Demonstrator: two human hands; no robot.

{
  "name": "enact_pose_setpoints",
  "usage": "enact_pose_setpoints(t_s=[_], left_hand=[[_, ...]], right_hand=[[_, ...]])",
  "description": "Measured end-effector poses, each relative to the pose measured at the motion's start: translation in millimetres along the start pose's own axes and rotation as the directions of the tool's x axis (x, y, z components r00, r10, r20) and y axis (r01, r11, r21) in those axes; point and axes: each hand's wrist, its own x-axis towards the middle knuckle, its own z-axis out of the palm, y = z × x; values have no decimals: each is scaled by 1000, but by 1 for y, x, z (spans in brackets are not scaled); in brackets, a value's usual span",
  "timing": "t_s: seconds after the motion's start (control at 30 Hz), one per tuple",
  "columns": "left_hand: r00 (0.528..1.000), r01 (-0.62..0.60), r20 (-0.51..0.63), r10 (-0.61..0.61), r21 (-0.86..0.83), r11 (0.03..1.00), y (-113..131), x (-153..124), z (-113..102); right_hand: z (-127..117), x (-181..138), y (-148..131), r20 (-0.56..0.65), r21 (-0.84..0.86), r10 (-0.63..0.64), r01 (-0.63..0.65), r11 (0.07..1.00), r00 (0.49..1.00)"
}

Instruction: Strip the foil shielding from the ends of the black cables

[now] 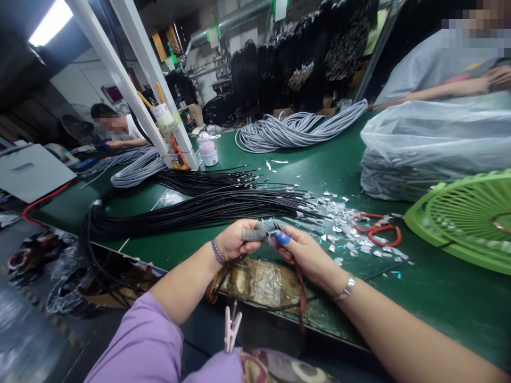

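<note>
My left hand and my right hand meet at the near edge of a green table, fingertips pinched together. Grey finger covers sit on my left fingers and a blue one on my right. Both pinch the end of a thin black cable; the exact hold is too small to make out. A big bundle of black cables lies just beyond my hands, running left and drooping off the table edge. Silvery scraps are scattered to the right of my hands.
Red-handled scissors lie among the scraps. A green fan grille and a plastic bag of grey cables sit right. Grey cable coils lie far back. A pink bottle stands by white posts. Other people sit at left and right.
</note>
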Motion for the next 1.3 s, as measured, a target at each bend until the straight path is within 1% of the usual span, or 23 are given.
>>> enact_pose_setpoints(t_s=[0.13, 0.2, 0.27, 0.33, 0.5, 0.63, 0.77, 0.9, 1.13, 1.3], left_hand=[[1000, -16, -20, 18, 99, 995, -1, 1, 1], [999, -11, -49, 20, 168, 986, -1, 1, 3], [996, -1, -85, 19, 205, 979, 0, 0, 5], [995, 1, -96, 19, 204, 979, 1, 0, 6], [998, 13, -58, -1, 210, 978, 2, -1, 5], [999, 30, -36, -22, 243, 970, 2, -2, 6], [1000, -4, -7, 6, 242, 970, 0, -2, 4], [1000, -11, -13, 15, 242, 970, -1, -1, 2], [999, -12, -28, 18, 205, 979, 2, -2, 5], [999, -3, -36, 11, 235, 972, 0, -2, 3]], right_hand=[[0, -3, -3, 5, -38, 3, -3, 999, 1000], [-2, -2, -3, -8, -41, 8, -8, 999, 1000], [-4, 0, -1, -25, -32, 4, -4, 999, 1000], [-6, 2, 2, -32, -9, 10, -10, 1000, 999], [-10, 5, 7, -17, 57, 80, -79, 995, 997], [-9, 5, 5, -5, 74, 60, -60, 995, 998], [-5, 3, 2, -25, 7, 19, -19, 1000, 1000], [0, 2, 1, -74, -83, -36, 30, 996, 997], [-1, 1, 2, -30, -5, 1, -1, 1000, 1000], [0, 1, 2, -11, 37, 42, -42, 998, 999]])
